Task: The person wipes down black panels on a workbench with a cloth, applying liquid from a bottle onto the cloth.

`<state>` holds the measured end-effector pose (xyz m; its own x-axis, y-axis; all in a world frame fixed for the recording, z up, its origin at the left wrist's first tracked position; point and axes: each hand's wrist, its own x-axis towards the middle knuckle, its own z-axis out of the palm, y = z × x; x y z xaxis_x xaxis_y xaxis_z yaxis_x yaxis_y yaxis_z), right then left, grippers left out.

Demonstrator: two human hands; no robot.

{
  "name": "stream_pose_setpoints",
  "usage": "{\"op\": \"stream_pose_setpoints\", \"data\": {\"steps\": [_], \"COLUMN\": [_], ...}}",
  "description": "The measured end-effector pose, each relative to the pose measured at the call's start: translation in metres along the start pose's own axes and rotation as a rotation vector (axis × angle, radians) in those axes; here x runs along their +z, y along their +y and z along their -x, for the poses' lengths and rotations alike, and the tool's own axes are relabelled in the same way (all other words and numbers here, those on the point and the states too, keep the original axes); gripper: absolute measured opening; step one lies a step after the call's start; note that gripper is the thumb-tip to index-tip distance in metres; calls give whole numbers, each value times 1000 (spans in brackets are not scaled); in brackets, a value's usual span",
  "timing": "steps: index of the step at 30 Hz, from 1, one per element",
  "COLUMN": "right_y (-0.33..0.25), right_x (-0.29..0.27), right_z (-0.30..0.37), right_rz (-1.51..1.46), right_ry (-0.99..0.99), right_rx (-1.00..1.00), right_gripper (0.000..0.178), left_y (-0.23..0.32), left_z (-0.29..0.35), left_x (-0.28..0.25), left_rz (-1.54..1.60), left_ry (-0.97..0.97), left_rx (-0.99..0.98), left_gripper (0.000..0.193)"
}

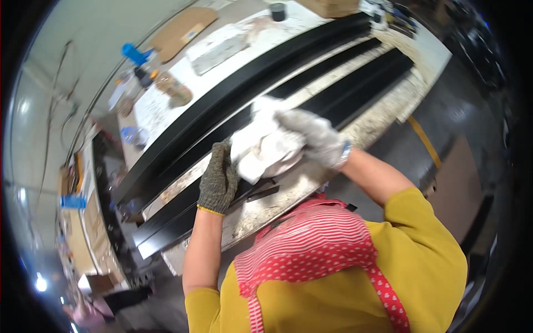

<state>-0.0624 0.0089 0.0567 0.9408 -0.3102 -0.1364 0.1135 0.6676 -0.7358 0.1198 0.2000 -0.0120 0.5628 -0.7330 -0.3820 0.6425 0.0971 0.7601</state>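
Note:
A crumpled white cloth (266, 145) is held up in front of me, over the dark strips on the worktable. My right hand (319, 139), in a pale grey-white glove, is closed on its right side and slightly blurred. Along the cloth's left edge is my left hand (218, 180), in a dark grey-green knitted glove with a yellow cuff. Its fingers are bent together against the cloth, partly hidden by it. Beneath, long black strips (355, 94) run diagonally. A small dark flat piece (262, 193) lies near the table's front edge.
The white worktable (436, 55) is stained. At its back are a bottle of yellowish liquid (175, 89), a blue spray-bottle head (133, 54), a whitish block (217, 49), a black cup (277, 11) and a cardboard box (333, 6). Another person (89, 313) is at lower left.

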Motion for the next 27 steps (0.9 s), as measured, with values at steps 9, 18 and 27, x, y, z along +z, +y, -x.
{"op": "stream_pose_setpoints", "data": {"steps": [9,18,27], "right_y": [-36,-16,-100], "right_x": [-23,3,87], "right_z": [-44,-78,-209], "right_rz": [-151,-1,387], "right_ry": [-88,-234,56], "right_rx": [13,152,-224], "right_gripper": [48,49,31], "left_y": [63,49,176], "left_z": [16,-55,-69], "left_x": [35,33,-56], "left_rz": [-661,-989,-761], "left_ry": [208,-258,297], "left_rx": [570,449,818], "left_gripper": [45,30,25]}}
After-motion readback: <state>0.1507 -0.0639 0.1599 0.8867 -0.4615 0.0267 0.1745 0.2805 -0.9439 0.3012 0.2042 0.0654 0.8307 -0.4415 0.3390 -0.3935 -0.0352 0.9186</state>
